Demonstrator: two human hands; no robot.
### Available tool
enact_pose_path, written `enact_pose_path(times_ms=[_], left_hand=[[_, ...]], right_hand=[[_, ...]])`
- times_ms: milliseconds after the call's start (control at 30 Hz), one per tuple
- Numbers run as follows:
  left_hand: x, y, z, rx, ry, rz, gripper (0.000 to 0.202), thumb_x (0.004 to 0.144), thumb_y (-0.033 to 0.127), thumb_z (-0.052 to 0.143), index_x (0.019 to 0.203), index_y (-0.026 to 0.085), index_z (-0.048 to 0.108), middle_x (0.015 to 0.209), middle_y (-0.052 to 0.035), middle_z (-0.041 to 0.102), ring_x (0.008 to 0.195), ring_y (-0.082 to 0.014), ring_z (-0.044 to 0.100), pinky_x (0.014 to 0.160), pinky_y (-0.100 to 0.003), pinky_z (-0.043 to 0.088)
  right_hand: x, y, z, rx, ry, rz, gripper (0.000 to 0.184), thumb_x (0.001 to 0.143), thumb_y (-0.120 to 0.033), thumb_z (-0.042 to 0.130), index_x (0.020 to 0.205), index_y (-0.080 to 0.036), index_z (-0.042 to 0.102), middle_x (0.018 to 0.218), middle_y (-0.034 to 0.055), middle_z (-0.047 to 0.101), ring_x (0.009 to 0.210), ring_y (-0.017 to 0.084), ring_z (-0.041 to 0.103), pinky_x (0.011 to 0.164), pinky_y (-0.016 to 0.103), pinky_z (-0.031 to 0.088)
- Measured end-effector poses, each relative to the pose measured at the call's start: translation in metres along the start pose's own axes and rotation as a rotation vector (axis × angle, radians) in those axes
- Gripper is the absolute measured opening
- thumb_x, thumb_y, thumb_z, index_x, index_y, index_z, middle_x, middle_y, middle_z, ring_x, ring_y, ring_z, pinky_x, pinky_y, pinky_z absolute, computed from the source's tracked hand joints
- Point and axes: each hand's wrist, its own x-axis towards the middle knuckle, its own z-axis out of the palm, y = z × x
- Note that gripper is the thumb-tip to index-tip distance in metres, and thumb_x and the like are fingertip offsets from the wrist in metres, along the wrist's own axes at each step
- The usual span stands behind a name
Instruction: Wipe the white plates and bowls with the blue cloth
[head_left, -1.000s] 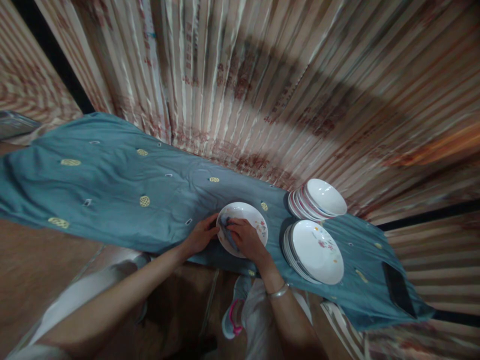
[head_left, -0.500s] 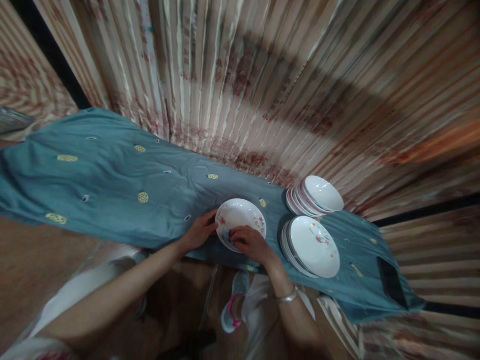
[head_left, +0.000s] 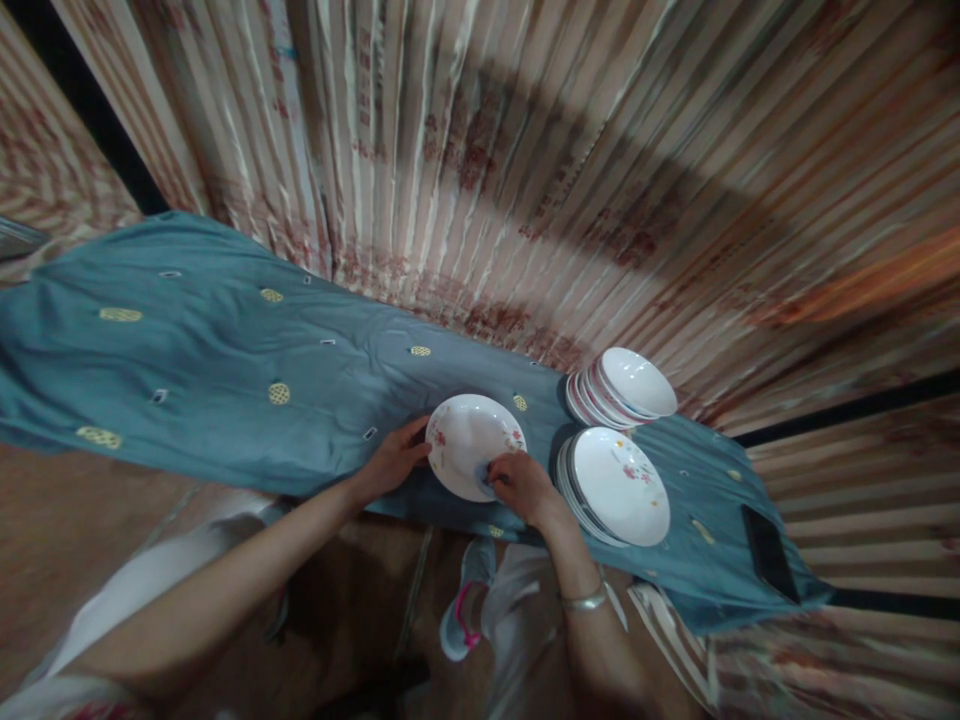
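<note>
A white plate [head_left: 469,430] with small red flowers near its rim sits on the blue-green tablecloth in front of me. My left hand [head_left: 394,458] holds its left edge, thumb and fingers closed at the rim. Over the lower right part of the plate, my right hand [head_left: 521,485] pinches a small blue-grey piece [head_left: 484,476], pressed to the plate's surface; whether it is cloth or sponge I cannot tell. Right of my hand stands a stack of flowered plates [head_left: 622,487]. Behind it is a stack of white bowls [head_left: 637,383], tilted to the right.
The tablecloth [head_left: 217,370] with yellow pineapple prints covers the long table. A dark phone-like slab [head_left: 769,552] lies near the right end. A striped curtain [head_left: 450,180] hangs along the back, and dark poles [head_left: 862,408] stand at the sides.
My right hand has moved with the blue-grey piece from the plate's lower left to its lower right. My left hand keeps its place at the rim. The view has shifted slightly.
</note>
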Motion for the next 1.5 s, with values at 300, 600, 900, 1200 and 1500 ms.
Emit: enact_pose_path(times_ms=[300,600,900,1200,1500], left_hand=[[-0.001,0.002,0.001,-0.007,0.0,0.0,0.067,0.067,0.032,0.075,0.132,0.018,0.062,0.128,-0.0106,0.069,0.113,-0.0315,0.065,0.094,-0.048,0.054],[-0.001,0.001,-0.001,0.014,-0.023,0.044,0.064,0.069,0.035,0.076,0.13,0.02,0.065,0.125,-0.0095,0.071,0.11,-0.0309,0.067,0.09,-0.047,0.057],[-0.002,0.002,0.001,-0.001,0.002,0.001,0.065,0.068,0.033,0.075,0.13,0.018,0.063,0.122,-0.0103,0.071,0.112,-0.0316,0.066,0.095,-0.049,0.054],[-0.001,-0.001,0.0,-0.012,0.005,-0.008,0.066,0.068,0.032,0.075,0.132,0.018,0.061,0.124,-0.01,0.07,0.116,-0.0323,0.064,0.098,-0.05,0.052],[0.004,-0.008,-0.004,-0.033,-0.01,0.005,0.065,0.068,0.033,0.077,0.13,0.02,0.062,0.121,-0.0087,0.072,0.114,-0.0321,0.064,0.097,-0.051,0.052]], right_hand=[[0.005,0.007,0.005,-0.184,0.171,0.206,0.025,0.081,-0.001,0.057,0.081,-0.019,0.074,0.1,0.0089,0.077,0.099,0.022,0.069,0.088,0.029,0.051],[0.019,0.017,0.007,-0.246,0.328,0.223,0.024,0.085,-0.004,0.053,0.083,-0.02,0.071,0.101,0.0079,0.075,0.097,0.02,0.066,0.087,0.028,0.049],[0.041,0.02,0.007,-0.184,0.454,0.244,0.027,0.089,-0.005,0.047,0.093,-0.017,0.071,0.103,0.0105,0.073,0.094,0.022,0.064,0.088,0.031,0.048],[0.063,0.012,0.009,-0.085,0.495,0.24,0.029,0.088,-0.002,0.044,0.1,-0.014,0.068,0.109,0.0141,0.07,0.105,0.024,0.064,0.097,0.035,0.049],[0.083,0.011,0.034,0.053,0.591,0.149,0.036,0.09,-0.009,0.046,0.121,-0.01,0.065,0.129,0.0215,0.064,0.128,0.03,0.055,0.11,0.047,0.043]])
